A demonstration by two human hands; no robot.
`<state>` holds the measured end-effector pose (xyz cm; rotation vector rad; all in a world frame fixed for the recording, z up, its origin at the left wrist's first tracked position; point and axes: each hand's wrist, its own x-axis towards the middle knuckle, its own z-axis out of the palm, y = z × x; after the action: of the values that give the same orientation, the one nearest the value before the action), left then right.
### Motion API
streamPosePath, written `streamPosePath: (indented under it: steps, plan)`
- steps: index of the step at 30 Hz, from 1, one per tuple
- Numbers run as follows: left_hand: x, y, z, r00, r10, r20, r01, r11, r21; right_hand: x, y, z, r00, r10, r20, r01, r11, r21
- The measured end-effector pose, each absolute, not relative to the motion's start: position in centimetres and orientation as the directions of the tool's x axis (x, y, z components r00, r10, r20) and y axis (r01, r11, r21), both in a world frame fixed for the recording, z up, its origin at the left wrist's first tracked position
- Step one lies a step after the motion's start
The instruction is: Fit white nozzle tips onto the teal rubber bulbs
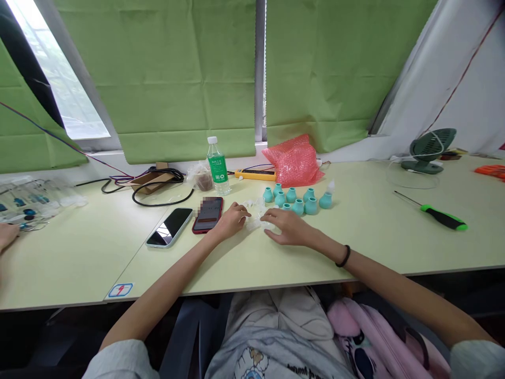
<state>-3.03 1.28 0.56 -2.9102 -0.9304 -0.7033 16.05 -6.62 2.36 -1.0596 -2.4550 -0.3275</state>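
Note:
A small pile of clear plastic pieces (254, 223) lies on the table between my two hands; their exact kind is too small to tell. My left hand (232, 221) is at the pile's left side, its fingers curled together; whatever they may hold is hidden. At the right side, my right hand (290, 227) reaches over the pieces with thumb and fingers apart. Just beyond it stand several small turquoise bulb-shaped parts (298, 207) with open necks. One turquoise part (325, 200) at the right end carries a clear pointed tip (331, 186).
Two phones, a pale one (169, 228) and a red-cased one (208, 215), lie left of my left hand. Behind stand a water bottle (218, 171) and pink bubble wrap (295, 163). A screwdriver (444, 217) and fan (430, 150) are right. Another person's hand (7, 234) shows far left.

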Motion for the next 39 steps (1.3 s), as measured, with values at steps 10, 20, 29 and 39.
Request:
streamPosePath:
  steps: [10,20,29,39]
  plan:
    - [-2.3,0.5,-0.3,0.692,0.625,0.362,0.692,-0.716,-0.087,15.8,-5.9,0.6,-0.550,0.755,0.358,0.815,0.579,0.030]
    - [-2.1,0.8,-0.1,0.652,0.654,0.382,0.715,-0.698,-0.026,15.7,-5.7,-0.2,-0.471,0.820,0.325,0.865,0.501,-0.011]
    - [-1.8,-0.3,0.7,0.527,0.758,0.385,0.379,-0.615,0.691,15.1,-5.7,0.1,-0.244,0.783,0.572,0.714,0.544,-0.440]
    - [-2.0,-0.8,2.1,0.557,0.802,0.215,0.070,-0.303,0.950,14.8,-5.5,0.5,0.027,0.935,0.353,0.116,0.348,-0.930]
